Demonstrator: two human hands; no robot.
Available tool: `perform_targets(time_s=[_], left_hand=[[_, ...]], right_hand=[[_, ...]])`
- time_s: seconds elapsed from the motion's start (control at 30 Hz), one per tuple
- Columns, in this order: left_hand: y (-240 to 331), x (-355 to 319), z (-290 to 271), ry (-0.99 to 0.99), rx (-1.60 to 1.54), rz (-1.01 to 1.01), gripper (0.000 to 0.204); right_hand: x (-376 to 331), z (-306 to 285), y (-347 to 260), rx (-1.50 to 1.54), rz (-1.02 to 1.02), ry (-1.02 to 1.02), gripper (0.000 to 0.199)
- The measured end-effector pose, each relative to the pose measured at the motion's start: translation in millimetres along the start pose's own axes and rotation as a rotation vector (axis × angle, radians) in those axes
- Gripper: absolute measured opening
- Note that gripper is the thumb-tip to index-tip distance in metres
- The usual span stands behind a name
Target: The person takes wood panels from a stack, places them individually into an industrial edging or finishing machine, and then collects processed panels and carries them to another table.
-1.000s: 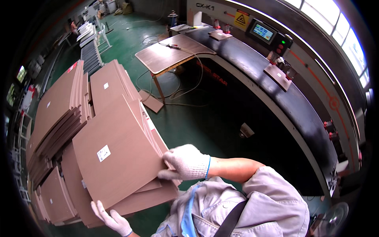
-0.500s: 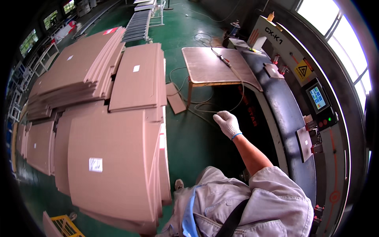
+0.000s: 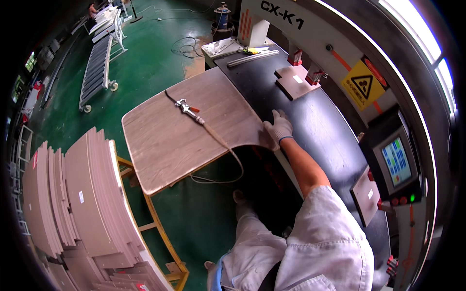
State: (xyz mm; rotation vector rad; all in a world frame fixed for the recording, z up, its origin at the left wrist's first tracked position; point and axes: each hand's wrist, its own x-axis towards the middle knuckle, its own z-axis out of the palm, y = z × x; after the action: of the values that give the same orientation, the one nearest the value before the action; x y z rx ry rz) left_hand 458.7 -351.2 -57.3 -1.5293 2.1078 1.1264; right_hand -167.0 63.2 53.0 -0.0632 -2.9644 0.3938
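Note:
My right hand (image 3: pixel 279 127), in a white knit glove with a blue cuff, reaches forward over the black machine bed (image 3: pixel 310 128). Its fingers are stretched out, and the thumb side is at the right edge of a curved wood-grain panel (image 3: pixel 170 131); whether it presses on the panel I cannot tell. The panel has rounded corners and overlaps the bed's near edge. An air blow gun (image 3: pixel 187 109) with a metal body and orange trigger lies on it, its hose (image 3: pixel 218 138) looping over the front edge. My left hand is out of view.
Stacked brown boards (image 3: pixel 92 194) stand at left beside a yellow frame (image 3: pixel 165 237). Small brown boards sit at red clamps (image 3: pixel 315 75) on the machine, near a lit control screen (image 3: pixel 397 156). A roller conveyor (image 3: pixel 97 72) and a blue canister (image 3: pixel 222 18) are farther off.
The view has turned right and come closer to the machine. My right hand has gone from above the floor, fingers curled, to the panel's right edge, fingers extended.

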Motion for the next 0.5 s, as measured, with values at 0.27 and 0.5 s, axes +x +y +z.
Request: perform_targets(time_s=[0.27, 0.5], left_hand=[[156, -37, 67, -0.125, 0.141, -0.051, 0.037], [202, -55, 80, -0.223, 0.337, -0.071, 0.030]], right_hand=[[242, 25, 71, -0.168, -0.041, -0.178, 0.087], [262, 29, 118, -0.207, -0.037, -0.164, 0.085]])
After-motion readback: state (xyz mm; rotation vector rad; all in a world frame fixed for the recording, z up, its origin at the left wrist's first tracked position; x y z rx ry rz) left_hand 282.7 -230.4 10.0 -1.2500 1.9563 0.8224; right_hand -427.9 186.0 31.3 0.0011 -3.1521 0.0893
